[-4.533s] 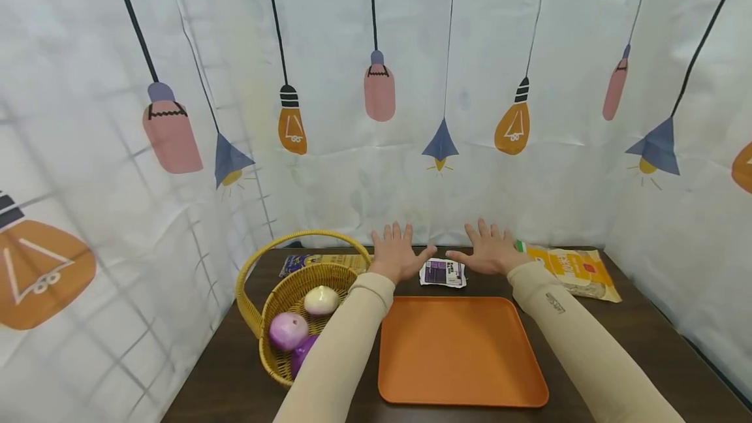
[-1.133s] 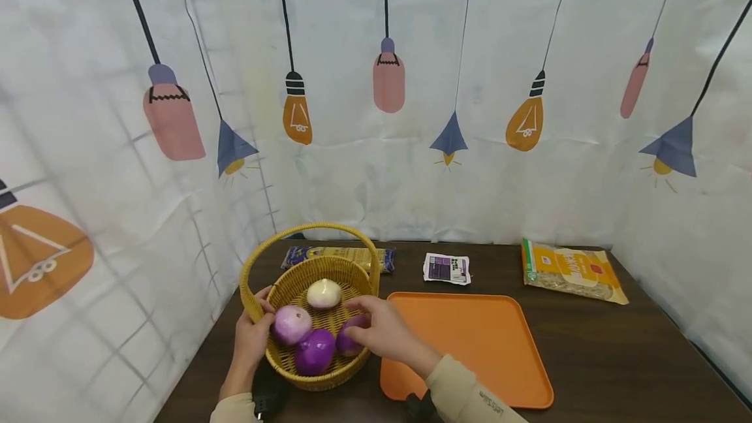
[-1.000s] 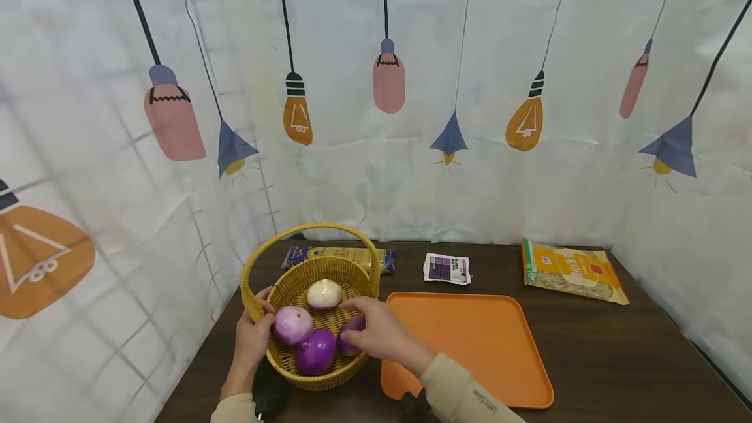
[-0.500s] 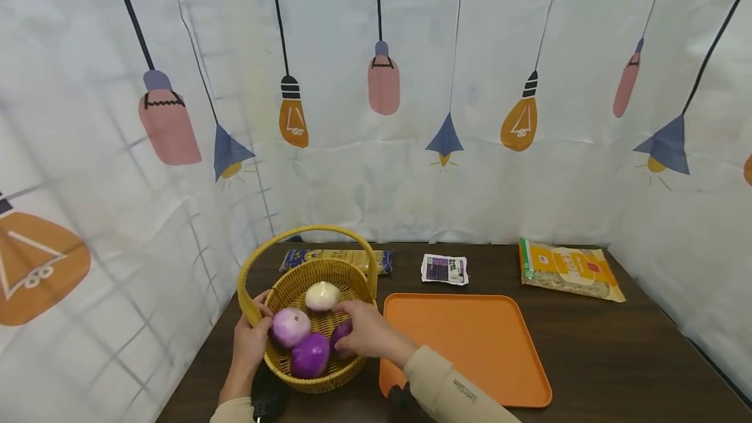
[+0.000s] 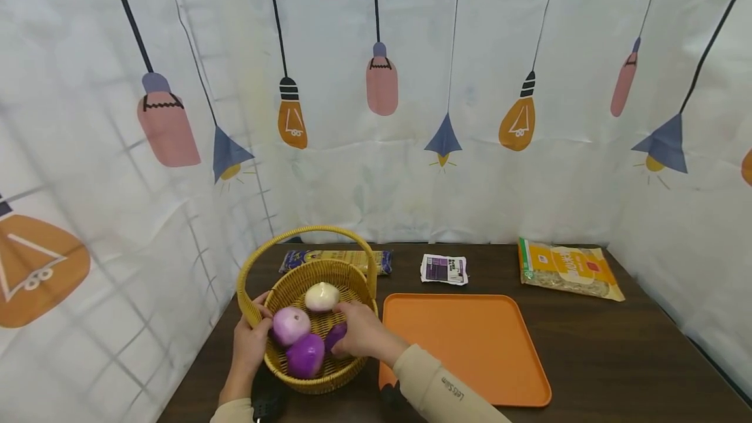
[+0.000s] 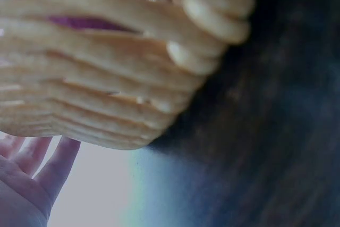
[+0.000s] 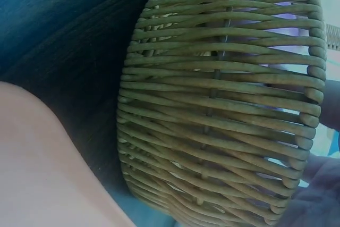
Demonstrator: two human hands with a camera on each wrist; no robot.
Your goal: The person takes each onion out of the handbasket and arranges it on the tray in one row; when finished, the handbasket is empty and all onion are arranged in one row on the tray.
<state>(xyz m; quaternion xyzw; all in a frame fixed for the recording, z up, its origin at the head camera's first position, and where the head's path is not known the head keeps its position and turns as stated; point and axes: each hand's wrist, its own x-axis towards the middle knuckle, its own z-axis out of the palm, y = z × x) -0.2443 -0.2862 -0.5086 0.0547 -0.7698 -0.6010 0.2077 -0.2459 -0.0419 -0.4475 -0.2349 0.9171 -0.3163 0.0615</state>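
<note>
A yellow wicker basket (image 5: 320, 386) with a tall arched handle stands at the left of the table in the head view. Inside lie a white-topped onion (image 5: 322, 297), a pale purple onion (image 5: 291, 326), a deep purple onion (image 5: 305, 356) and a smaller-looking dark purple onion (image 5: 336, 336). My left hand (image 5: 249, 343) grips the basket's left rim by the handle's base. Reaching over the right rim, my right hand (image 5: 361, 331) holds the dark purple onion between thumb and fingers, hiding part of it. The right wrist view shows mostly the basket's woven side (image 7: 218, 99).
An orange tray (image 5: 464, 344) lies right of the basket, partly under my right forearm. Along the back are a long yellow-blue packet (image 5: 352, 258), a small white-purple sachet (image 5: 444, 269) and a yellow bag (image 5: 570, 269). A patterned curtain (image 5: 411, 194) hangs behind the table.
Both hands have come from spread flat at the table's back to the basket. Over the last second, my right hand and the dark purple onion have shifted slightly left; the deep purple one shifted too.
</note>
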